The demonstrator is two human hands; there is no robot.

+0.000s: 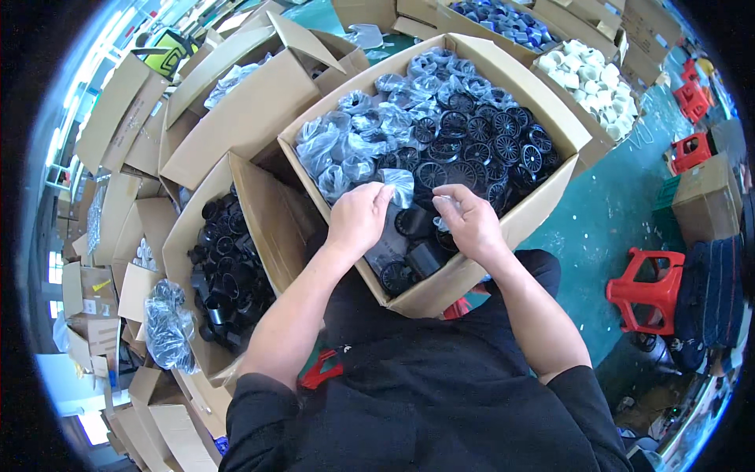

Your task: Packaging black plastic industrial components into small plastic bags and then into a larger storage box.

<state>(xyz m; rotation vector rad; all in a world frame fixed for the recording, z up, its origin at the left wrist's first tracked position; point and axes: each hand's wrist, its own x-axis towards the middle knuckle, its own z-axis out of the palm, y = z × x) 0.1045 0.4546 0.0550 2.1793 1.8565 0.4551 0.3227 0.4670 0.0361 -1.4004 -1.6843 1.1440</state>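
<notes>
Both my hands are over a large open cardboard box point(543, 206) in front of me. My left hand point(358, 220) pinches a small clear plastic bag point(399, 187) between thumb and forefinger. To its right, my right hand point(473, 224) has thumb and forefinger drawn together; whatever they grip is too small to make out. Black round parts with spoked, wheel-like faces point(476, 153) fill the box's right side. Bagged parts point(346, 145) in clear plastic lie along its left and far sides. Below my hands, a black cylindrical part point(425, 258) rests in the near corner.
At left stands another open box with loose black parts point(228, 267); a plastic-wrapped bundle point(169, 326) hangs by its edge. Beyond the main box are white parts point(586, 86) and blue parts point(503, 22) in boxes. Red stools point(646, 289) stand on the green floor at right.
</notes>
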